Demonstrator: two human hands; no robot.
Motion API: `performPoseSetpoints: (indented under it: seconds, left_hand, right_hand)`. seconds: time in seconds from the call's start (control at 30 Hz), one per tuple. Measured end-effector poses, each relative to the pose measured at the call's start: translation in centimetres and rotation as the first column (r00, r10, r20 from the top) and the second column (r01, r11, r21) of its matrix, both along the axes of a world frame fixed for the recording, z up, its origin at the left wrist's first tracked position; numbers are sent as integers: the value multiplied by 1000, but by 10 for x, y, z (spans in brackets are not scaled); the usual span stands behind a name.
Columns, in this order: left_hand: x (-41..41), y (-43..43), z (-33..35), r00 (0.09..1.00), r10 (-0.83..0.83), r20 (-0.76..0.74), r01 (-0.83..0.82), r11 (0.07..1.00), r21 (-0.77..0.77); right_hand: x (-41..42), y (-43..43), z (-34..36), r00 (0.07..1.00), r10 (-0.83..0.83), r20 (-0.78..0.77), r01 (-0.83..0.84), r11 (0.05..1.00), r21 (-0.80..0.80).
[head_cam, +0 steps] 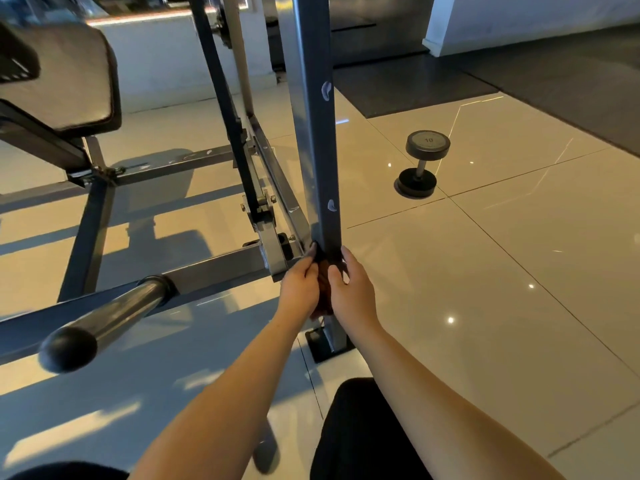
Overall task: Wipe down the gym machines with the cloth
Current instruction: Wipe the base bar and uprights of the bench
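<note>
Left hand point(299, 285), right hand point(353, 289), one cloth point(325, 257)

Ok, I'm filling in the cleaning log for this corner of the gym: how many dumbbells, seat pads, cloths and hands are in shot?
dumbbell: 1
seat pad: 1
cloth: 1, dark, held against the post
hands: 2, left hand and right hand, both gripping the cloth
Total: 5
</note>
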State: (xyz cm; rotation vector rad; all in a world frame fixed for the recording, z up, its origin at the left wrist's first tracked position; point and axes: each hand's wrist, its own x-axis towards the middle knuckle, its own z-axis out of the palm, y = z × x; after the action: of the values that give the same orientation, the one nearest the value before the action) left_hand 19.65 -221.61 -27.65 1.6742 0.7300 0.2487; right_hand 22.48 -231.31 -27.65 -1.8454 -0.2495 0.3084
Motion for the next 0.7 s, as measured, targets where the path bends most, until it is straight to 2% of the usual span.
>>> performPoseSetpoints:
  seconds: [0.13, 0.23, 0.33, 0.4, 0.53, 0.63, 0.7]
  left_hand:
    - [8, 0, 12, 991, 41, 128, -36, 999, -39]
    - [3, -4, 6, 999, -3, 39, 2, 1000, 29]
    - [-9, 4, 0, 984, -147, -98, 159, 979, 128]
    - [-18, 11, -1, 980, -181, -84, 192, 970, 151]
    - [-19, 21, 4, 991, -125, 40, 117, 979, 167]
    - [-12, 28, -2, 985, -170, 1, 168, 976, 137]
    - [-14, 34, -8, 981, -196, -10, 196, 979, 62]
  right_hand:
    - [5, 5, 0, 999, 15, 29, -16, 999, 33]
    - [0, 8, 1, 1000, 10, 10, -11, 1000, 8]
    - [-6, 13, 3, 999, -26, -31, 25, 999, -21]
    - [-11, 17, 3, 998, -40, -38, 39, 999, -34]
    - [-14, 26, -1, 995, -96, -41, 97, 995, 11]
    - [-23, 30, -13, 986, -165, -3, 165, 986, -5]
    - [-36, 36, -23, 974, -222, -39, 223, 974, 28]
